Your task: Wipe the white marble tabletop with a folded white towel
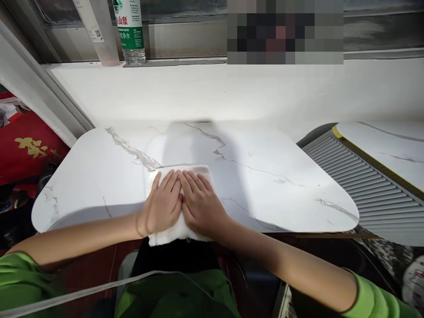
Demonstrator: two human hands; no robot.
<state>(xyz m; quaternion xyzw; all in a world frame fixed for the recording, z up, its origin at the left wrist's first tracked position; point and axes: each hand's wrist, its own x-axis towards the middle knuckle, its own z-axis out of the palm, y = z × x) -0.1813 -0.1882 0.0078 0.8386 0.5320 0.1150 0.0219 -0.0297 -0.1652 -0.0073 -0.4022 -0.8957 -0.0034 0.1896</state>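
both hands flat, fingers spread, not gripping: left hand (162,204) and right hand (201,204) press white folded towel (172,233) at near edge of marble table (265,176). towel probably soft, light, floppy; pinch at corners.

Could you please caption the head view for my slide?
Left hand and right hand press flat on a white towel at the near edge of the marble table.

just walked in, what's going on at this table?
A person has both hands flat on a folded white towel at the near edge of a marble-look table. The left hand and right hand lie side by side, palms down. A water bottle stands on the sill behind.
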